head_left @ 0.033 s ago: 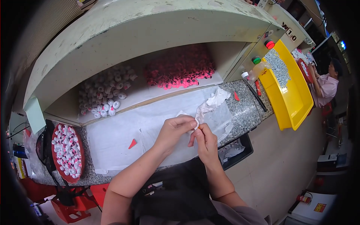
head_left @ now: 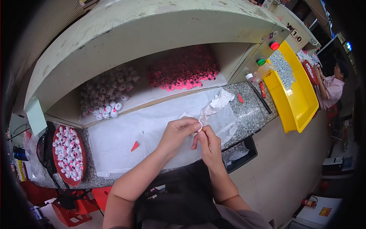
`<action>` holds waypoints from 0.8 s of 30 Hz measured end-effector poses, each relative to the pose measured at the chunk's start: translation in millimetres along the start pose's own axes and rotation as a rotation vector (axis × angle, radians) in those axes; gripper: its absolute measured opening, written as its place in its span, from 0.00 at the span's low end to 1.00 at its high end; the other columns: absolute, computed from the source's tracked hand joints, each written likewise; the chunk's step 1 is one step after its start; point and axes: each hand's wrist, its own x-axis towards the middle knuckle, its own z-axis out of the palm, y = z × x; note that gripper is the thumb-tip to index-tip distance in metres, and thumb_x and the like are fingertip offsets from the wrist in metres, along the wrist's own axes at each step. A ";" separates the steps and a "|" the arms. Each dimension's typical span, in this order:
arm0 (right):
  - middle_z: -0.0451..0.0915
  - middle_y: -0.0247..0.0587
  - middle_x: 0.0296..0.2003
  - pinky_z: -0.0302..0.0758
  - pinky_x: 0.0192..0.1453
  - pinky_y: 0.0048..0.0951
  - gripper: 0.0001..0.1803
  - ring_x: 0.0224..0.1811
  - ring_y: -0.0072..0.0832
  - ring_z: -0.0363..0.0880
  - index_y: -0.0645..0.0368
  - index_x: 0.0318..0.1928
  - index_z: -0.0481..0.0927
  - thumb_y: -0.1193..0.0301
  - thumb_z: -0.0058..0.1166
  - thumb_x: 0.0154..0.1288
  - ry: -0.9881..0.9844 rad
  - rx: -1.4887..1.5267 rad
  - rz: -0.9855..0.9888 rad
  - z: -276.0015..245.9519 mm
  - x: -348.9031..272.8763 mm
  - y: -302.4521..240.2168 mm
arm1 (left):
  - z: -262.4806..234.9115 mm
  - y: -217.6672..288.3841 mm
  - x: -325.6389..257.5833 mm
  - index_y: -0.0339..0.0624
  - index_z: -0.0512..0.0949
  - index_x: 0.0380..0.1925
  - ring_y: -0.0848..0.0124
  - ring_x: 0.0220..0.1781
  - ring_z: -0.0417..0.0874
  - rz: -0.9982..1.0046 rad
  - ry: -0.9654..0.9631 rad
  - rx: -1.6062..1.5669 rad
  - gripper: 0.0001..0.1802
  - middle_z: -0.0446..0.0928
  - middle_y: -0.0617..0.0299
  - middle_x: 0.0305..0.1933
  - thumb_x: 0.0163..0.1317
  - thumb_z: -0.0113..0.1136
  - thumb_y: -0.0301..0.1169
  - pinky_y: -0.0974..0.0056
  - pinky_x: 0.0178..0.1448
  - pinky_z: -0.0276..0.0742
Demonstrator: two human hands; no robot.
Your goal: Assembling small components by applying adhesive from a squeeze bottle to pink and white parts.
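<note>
Both hands, left hand (head_left: 176, 134) and right hand (head_left: 206, 144), pinch a small white ring (head_left: 198, 126) (too small to tell its axis) above the white sheet (head_left: 114, 137), beside crumpled plastic (head_left: 215, 105)

Left hand (head_left: 176, 134), right hand (head_left: 207, 144) pinch white ring (head_left: 199, 126).

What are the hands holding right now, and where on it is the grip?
Both hands pinch one small white ring-shaped piece above the white sheet. The left hand takes its left edge, the right hand its lower right edge, fingertips only.
</note>
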 end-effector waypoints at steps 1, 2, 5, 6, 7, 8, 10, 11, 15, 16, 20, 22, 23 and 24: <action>0.72 0.34 0.14 0.57 0.20 0.17 0.10 0.15 0.13 0.62 0.62 0.31 0.68 0.71 0.35 0.64 -0.003 0.000 -0.002 0.8 0.2 -1.7 | -1.0 -2.3 0.3 0.35 0.76 0.31 0.76 0.34 0.72 0.008 -0.009 -0.012 0.08 0.73 0.63 0.29 0.53 0.55 0.28 0.72 0.40 0.66; 0.71 0.34 0.14 0.58 0.21 0.17 0.10 0.15 0.14 0.62 0.62 0.31 0.68 0.71 0.34 0.64 -0.015 0.007 0.000 1.9 0.1 -3.3 | -1.1 -3.8 -0.4 0.36 0.76 0.31 0.76 0.33 0.72 0.016 -0.017 -0.025 0.08 0.73 0.64 0.28 0.53 0.55 0.28 0.72 0.38 0.67; 0.70 0.35 0.14 0.61 0.21 0.20 0.10 0.15 0.18 0.66 0.63 0.31 0.68 0.71 0.35 0.63 -0.014 0.048 -0.007 4.2 -1.5 -0.9 | 10.7 -6.8 -4.8 0.37 0.74 0.31 0.80 0.25 0.70 0.057 0.040 -0.133 0.07 0.71 0.66 0.24 0.55 0.53 0.29 0.76 0.26 0.63; 0.69 0.37 0.13 0.63 0.20 0.22 0.10 0.16 0.21 0.69 0.64 0.31 0.68 0.71 0.36 0.63 0.004 0.081 -0.016 4.1 -2.2 0.5 | 14.7 -7.4 -6.6 0.37 0.74 0.31 0.80 0.25 0.70 0.057 0.043 -0.135 0.07 0.71 0.66 0.24 0.55 0.53 0.29 0.76 0.26 0.63; 0.69 0.37 0.13 0.63 0.20 0.22 0.10 0.16 0.21 0.69 0.64 0.31 0.68 0.71 0.36 0.63 0.001 0.080 -0.015 3.2 -2.9 0.6 | 18.7 -7.7 -8.6 0.39 0.73 0.30 0.82 0.21 0.67 0.029 0.054 -0.186 0.06 0.70 0.68 0.22 0.56 0.51 0.29 0.77 0.20 0.59; 0.69 0.37 0.14 0.62 0.20 0.22 0.10 0.16 0.21 0.68 0.63 0.30 0.68 0.70 0.36 0.63 0.043 0.038 -0.044 2.3 -2.9 0.3 | 22.5 -8.1 -10.1 0.42 0.72 0.30 0.84 0.16 0.65 0.002 0.065 -0.235 0.04 0.70 0.70 0.21 0.56 0.50 0.29 0.79 0.14 0.55; 0.70 0.38 0.14 0.61 0.20 0.22 0.10 0.16 0.20 0.68 0.63 0.30 0.68 0.70 0.36 0.63 0.082 -0.003 -0.074 1.8 -3.2 -1.5 | 30.0 -10.4 -12.7 0.44 0.72 0.29 0.86 0.13 0.61 0.024 0.097 -0.227 0.03 0.69 0.71 0.21 0.56 0.50 0.30 0.80 0.13 0.51; 0.69 0.38 0.14 0.61 0.20 0.22 0.10 0.16 0.20 0.67 0.63 0.30 0.68 0.70 0.37 0.62 0.092 -0.008 -0.074 1.9 -3.9 -3.1 | 32.1 -10.5 -14.6 0.44 0.72 0.29 0.86 0.13 0.61 0.038 0.126 -0.237 0.03 0.69 0.71 0.21 0.56 0.50 0.30 0.79 0.13 0.50; 0.69 0.39 0.13 0.61 0.20 0.24 0.10 0.16 0.21 0.67 0.63 0.29 0.68 0.70 0.38 0.62 0.118 -0.026 -0.077 0.3 -3.7 -10.5 | 35.1 -9.4 -14.6 0.44 0.72 0.29 0.85 0.17 0.64 0.080 0.103 -0.321 0.03 0.70 0.71 0.22 0.56 0.50 0.29 0.80 0.17 0.56; 0.69 0.39 0.13 0.61 0.20 0.24 0.10 0.16 0.21 0.67 0.63 0.29 0.68 0.70 0.38 0.62 0.116 -0.028 -0.077 -2.0 -4.6 -8.0 | 36.9 -10.7 -12.9 0.44 0.72 0.29 0.85 0.17 0.64 0.080 0.104 -0.323 0.03 0.70 0.71 0.22 0.56 0.50 0.29 0.80 0.17 0.56; 0.69 0.37 0.13 0.62 0.20 0.23 0.09 0.15 0.21 0.67 0.63 0.28 0.68 0.72 0.38 0.62 0.169 -0.193 -0.047 -13.8 -9.4 1.1 | 41.6 2.9 9.8 0.41 0.72 0.29 0.82 0.28 0.68 0.167 0.126 -0.391 0.04 0.71 0.68 0.26 0.55 0.50 0.28 0.76 0.34 0.63; 0.68 0.36 0.12 0.63 0.20 0.23 0.09 0.15 0.20 0.67 0.64 0.28 0.68 0.73 0.37 0.62 0.023 -0.043 0.089 -14.8 -21.8 11.5 | 36.6 40.8 24.3 0.36 0.73 0.29 0.79 0.38 0.68 0.413 0.099 -0.433 0.06 0.72 0.65 0.30 0.55 0.50 0.28 0.72 0.48 0.59; 0.69 0.35 0.12 0.63 0.21 0.21 0.10 0.15 0.18 0.67 0.64 0.28 0.68 0.73 0.36 0.62 0.019 -0.042 0.098 -17.5 -27.9 18.7 | 34.7 54.4 32.1 0.37 0.73 0.29 0.78 0.36 0.69 0.437 0.068 -0.301 0.06 0.72 0.66 0.30 0.55 0.50 0.28 0.72 0.47 0.59; 0.69 0.35 0.12 0.63 0.21 0.21 0.10 0.15 0.18 0.67 0.64 0.28 0.68 0.73 0.36 0.62 0.011 -0.045 0.101 -20.5 -30.0 17.6 | 35.0 57.6 38.9 0.37 0.73 0.29 0.78 0.36 0.69 0.438 0.076 -0.307 0.06 0.72 0.66 0.30 0.55 0.50 0.28 0.72 0.47 0.59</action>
